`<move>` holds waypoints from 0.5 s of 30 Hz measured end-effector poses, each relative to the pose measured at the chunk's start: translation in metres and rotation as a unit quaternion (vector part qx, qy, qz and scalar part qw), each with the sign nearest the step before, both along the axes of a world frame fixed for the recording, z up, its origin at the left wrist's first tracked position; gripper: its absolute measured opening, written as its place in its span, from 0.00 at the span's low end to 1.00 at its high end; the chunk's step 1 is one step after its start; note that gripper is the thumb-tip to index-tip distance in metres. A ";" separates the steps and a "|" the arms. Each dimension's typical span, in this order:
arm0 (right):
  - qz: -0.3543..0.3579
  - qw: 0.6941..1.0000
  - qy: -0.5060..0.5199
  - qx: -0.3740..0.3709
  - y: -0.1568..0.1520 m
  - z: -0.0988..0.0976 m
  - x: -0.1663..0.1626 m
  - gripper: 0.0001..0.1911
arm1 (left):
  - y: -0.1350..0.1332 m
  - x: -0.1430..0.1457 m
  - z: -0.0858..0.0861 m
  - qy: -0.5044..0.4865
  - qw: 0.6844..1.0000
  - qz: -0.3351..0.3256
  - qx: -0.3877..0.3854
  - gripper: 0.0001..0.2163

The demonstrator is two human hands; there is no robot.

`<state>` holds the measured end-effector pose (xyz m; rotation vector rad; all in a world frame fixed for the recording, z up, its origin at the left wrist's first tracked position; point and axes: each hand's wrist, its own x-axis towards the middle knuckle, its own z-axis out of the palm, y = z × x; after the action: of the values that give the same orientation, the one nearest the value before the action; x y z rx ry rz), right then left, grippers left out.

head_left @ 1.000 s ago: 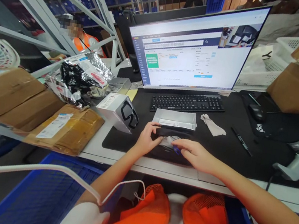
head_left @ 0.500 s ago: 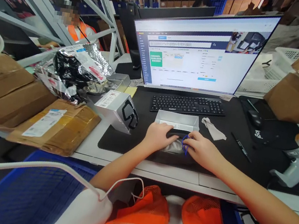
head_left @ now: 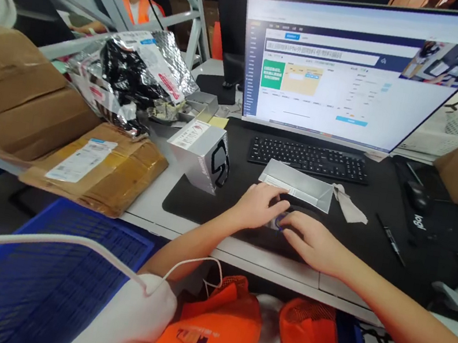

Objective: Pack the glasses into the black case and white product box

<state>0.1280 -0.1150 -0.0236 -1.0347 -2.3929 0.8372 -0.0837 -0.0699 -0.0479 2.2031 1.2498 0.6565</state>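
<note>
My left hand point(head_left: 259, 206) and my right hand point(head_left: 313, 244) meet over a small item point(head_left: 276, 223) on the black desk mat point(head_left: 201, 202). The item shows a bit of clear wrap and a blue loop between my fingers; most of it is hidden. Both hands have their fingers curled onto it. Just behind them lies an open grey flat box point(head_left: 297, 184) with a white label. A silver box with a goggles picture point(head_left: 203, 154) stands to the left.
Behind the grey box are a keyboard point(head_left: 309, 158) and a monitor point(head_left: 360, 70). A folded cloth point(head_left: 350, 206), pen point(head_left: 391, 239) and mouse point(head_left: 416, 196) lie right. Cardboard parcels point(head_left: 93, 169) and foil bags point(head_left: 140, 74) sit left. A blue crate point(head_left: 39, 280) stands below. Another person in orange point(head_left: 138, 1) is behind the rack.
The head camera has come closer and swung left. My hands have closed tighter together over the small item, hiding more of it. The grey box now lies at an angle.
</note>
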 end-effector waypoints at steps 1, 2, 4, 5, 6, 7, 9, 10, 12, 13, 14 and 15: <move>0.020 1.000 0.008 -0.007 -0.003 0.003 0.005 0.11 | -0.002 0.001 0.000 0.012 1.000 -0.018 0.007 0.20; 0.030 0.999 0.021 -0.012 -0.006 0.005 0.012 0.12 | -0.004 0.002 0.000 0.023 0.999 -0.048 0.010 0.23; 0.015 0.999 0.048 -0.010 -0.013 0.008 0.030 0.14 | -0.007 0.003 -0.001 0.030 0.993 -0.110 0.003 0.26; -0.010 0.998 0.059 -0.001 -0.016 0.008 0.040 0.14 | -0.007 0.003 -0.001 0.025 0.991 -0.131 -0.002 0.26; -0.042 0.997 0.065 0.012 -0.019 0.006 0.051 0.14 | -0.006 0.003 -0.002 0.013 0.989 -0.145 -0.007 0.25; -0.077 0.995 0.066 0.025 -0.022 0.003 0.062 0.13 | -0.005 0.002 -0.003 -0.006 0.988 -0.157 -0.012 0.23; -0.132 0.989 0.047 0.043 -0.026 -0.006 0.080 0.11 | 0.000 0.000 -0.006 -0.060 0.982 -0.177 -0.023 0.19; -0.146 0.988 0.030 0.045 -0.028 -0.011 0.086 0.10 | 0.003 0.000 -0.008 -0.086 0.979 -0.183 -0.025 0.19; -0.144 0.989 -0.008 0.035 -0.033 -0.023 0.092 0.10 | 0.006 -0.001 -0.011 -0.115 0.976 -0.185 -0.014 0.21; -0.138 0.990 -0.023 0.027 -0.035 -0.028 0.092 0.10 | 0.006 0.000 -0.011 -0.117 0.976 -0.185 -0.001 0.21; -0.133 0.990 -0.035 0.022 -0.038 -0.032 0.091 0.11 | 0.005 0.000 -0.010 -0.112 0.975 -0.191 0.016 0.20; -0.132 0.990 -0.043 0.020 -0.040 -0.035 0.088 0.12 | 0.003 0.001 -0.008 -0.102 0.974 -0.201 0.032 0.17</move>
<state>0.2157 -0.1552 -0.0589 -1.3593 -2.2642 0.6610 -0.0831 -0.0668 -0.0561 2.2791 0.6602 0.7375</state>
